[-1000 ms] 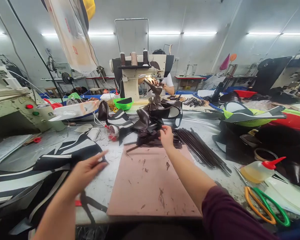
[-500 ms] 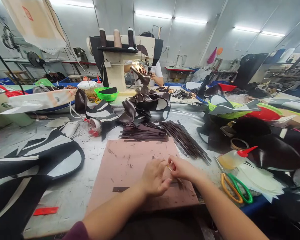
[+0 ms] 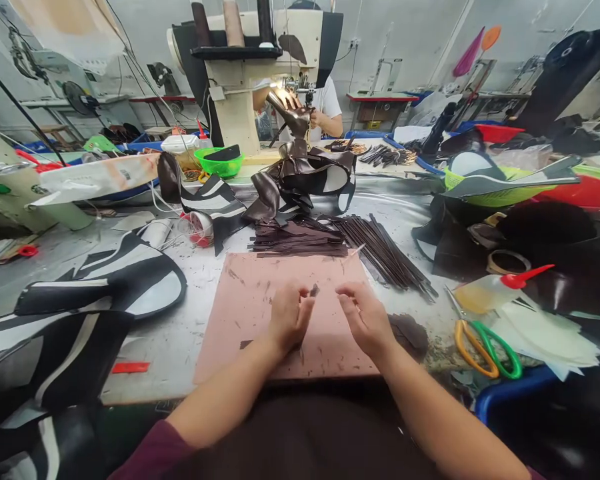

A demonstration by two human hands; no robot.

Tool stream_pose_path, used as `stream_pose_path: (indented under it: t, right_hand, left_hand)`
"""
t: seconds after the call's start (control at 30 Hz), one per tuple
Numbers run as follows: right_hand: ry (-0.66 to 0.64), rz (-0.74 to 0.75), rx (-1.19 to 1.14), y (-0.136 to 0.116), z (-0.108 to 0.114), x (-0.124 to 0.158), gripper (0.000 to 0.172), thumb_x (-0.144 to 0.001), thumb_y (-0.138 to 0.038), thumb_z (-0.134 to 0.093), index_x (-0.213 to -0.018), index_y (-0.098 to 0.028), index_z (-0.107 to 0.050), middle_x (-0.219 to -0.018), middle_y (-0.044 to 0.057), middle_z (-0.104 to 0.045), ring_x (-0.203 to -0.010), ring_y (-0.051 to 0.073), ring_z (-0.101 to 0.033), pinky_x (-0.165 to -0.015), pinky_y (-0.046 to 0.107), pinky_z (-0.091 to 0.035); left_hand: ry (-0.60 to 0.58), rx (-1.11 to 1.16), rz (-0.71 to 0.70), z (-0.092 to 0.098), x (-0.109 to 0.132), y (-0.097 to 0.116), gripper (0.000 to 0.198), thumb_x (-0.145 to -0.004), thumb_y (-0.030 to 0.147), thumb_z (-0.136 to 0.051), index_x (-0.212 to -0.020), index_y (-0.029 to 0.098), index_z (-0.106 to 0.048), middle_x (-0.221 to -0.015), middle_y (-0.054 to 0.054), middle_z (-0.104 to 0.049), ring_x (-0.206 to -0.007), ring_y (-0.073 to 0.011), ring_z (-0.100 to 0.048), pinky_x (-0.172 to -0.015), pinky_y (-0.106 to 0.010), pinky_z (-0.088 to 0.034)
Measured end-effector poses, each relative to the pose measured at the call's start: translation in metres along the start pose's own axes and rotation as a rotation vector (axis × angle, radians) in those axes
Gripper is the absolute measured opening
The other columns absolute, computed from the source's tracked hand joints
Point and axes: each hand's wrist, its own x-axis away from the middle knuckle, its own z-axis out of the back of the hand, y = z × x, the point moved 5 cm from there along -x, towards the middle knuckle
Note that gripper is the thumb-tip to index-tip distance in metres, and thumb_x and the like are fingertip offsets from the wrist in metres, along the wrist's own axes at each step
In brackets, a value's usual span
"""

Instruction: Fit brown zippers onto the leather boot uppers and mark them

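Note:
My left hand (image 3: 290,313) is above the pink board (image 3: 250,273), its fingers closed on a small dark strip piece (image 3: 314,290) whose end sticks out past the fingertips. My right hand (image 3: 365,317) is across from it over the board's right side, fingers curled with a gap between thumb and forefinger, and nothing shows in it. A short dark strip (image 3: 245,345) lies on the board beside my left wrist. Beyond the board are a pile of flat dark strips (image 3: 300,239) and a fan of long thin dark strips (image 3: 385,257). Dark pieces (image 3: 407,335) lie beside my right wrist.
Scissors with orange and green handles (image 3: 487,347) and a red-tipped glue bottle (image 3: 490,290) lie at right. Black and white cut pieces (image 3: 145,280) cover the left side. Another person's hand (image 3: 325,123) works at the sewing machine (image 3: 235,100) opposite.
My hands have drawn apart from being together over the board. The dark piece now shows in my left fingertips. The camera view has tilted down.

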Motion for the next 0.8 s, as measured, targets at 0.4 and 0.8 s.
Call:
stream_pose_path:
  t: [0.4,0.8]
  right_hand:
    - [-0.333,-0.194,-0.477,0.009,-0.037,0.036,0.042,-0.067,-0.022,-0.053,-0.108,-0.023,-0.045,-0.098,0.005,-0.060,-0.088,0.018,-0.058,-0.075,0.034,-0.048]
    - [-0.196,0.598,0.380,-0.024,-0.057,0.065,0.037,-0.071,-0.008,-0.043,-0.104,-0.016,-0.056,-0.093,0.009,-0.064,-0.085,0.020,-0.054,-0.075,0.034,-0.044]
  left_hand:
    - [-0.089,0.050,-0.105,-0.015,0.010,0.002,0.069,-0.069,0.079,-0.010,-0.075,0.020,-0.046,-0.071,-0.005,-0.051,-0.065,-0.0185,-0.046,-0.065,-0.036,-0.038]
    - [0.200,0.118,0.159,0.002,0.005,-0.023,0.056,-0.078,0.062,0.005,-0.080,0.021,-0.033,-0.074,-0.003,-0.041,-0.060,-0.0142,-0.041,-0.061,-0.030,-0.042]
